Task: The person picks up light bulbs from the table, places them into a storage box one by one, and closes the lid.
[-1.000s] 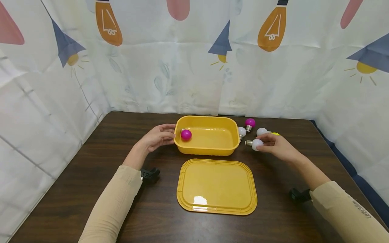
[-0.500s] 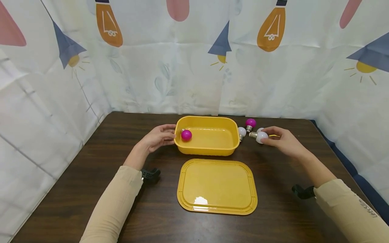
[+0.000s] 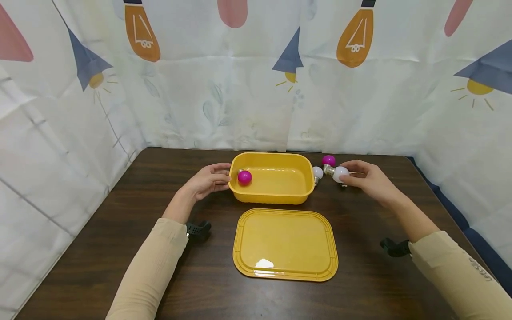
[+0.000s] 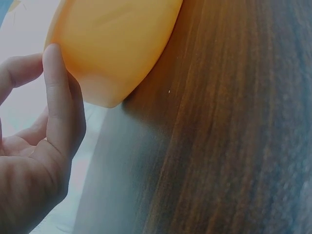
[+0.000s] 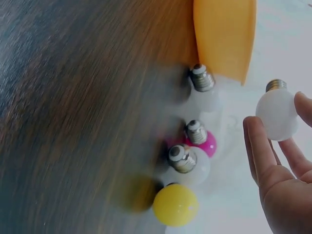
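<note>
Taking the yellow container as the centre of a clock, with twelve toward the printed curtain, I am watching a person working at a dark wooden table. At three o'clock the right hand is pinching a white bulb between thumb and fingertips; its metal base is pointing toward nine. The right wrist view is showing this bulb held apart from the others.

At nine o'clock the left hand is touching the end of the container with its fingers; whether they are pinching the rim, I cannot tell. Inside, toward that same end, a magenta bulb is lying with its base pointing to about eleven.

Just outside, at three, a second white bulb is lying close by the wall, and between two and three another magenta bulb is resting. In the right wrist view, a third white bulb is sitting just below that magenta one, and a yellow bulb is lying further toward six. On the table at six o'clock of the container, a flat yellow tray is lying, apart from it.
</note>
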`<state>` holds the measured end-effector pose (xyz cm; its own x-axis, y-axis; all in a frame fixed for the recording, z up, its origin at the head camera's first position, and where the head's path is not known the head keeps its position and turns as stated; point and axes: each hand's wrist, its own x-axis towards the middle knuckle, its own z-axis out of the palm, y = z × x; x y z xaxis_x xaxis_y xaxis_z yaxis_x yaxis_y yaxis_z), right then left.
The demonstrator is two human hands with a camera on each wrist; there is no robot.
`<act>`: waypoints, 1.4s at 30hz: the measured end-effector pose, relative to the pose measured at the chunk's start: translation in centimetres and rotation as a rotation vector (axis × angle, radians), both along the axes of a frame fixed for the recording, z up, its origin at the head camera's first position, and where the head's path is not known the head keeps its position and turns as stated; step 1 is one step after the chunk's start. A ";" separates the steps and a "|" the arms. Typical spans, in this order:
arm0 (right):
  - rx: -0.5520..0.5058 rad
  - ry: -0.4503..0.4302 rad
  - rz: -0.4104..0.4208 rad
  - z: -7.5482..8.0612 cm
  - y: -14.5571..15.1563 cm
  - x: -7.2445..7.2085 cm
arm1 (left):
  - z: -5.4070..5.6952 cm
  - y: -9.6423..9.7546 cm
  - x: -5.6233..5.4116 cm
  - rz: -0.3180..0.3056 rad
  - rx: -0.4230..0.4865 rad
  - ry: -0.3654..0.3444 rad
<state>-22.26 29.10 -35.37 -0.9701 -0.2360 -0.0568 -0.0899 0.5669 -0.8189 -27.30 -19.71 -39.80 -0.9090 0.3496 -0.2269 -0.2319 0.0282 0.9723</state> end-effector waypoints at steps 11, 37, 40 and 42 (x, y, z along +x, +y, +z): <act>-0.046 -0.007 0.037 0.6 -1.7 -0.2 | 0.2 0.0 0.1 -0.007 0.006 0.000; -0.176 0.005 0.120 0.3 -5.8 -1.9 | 0.1 0.1 0.2 0.003 0.016 0.007; -0.179 0.006 0.123 0.2 -6.2 -2.2 | 0.1 0.0 0.2 0.004 0.021 0.005; -0.187 0.005 0.122 0.1 -6.3 -2.3 | 0.0 0.0 0.2 0.001 0.024 0.005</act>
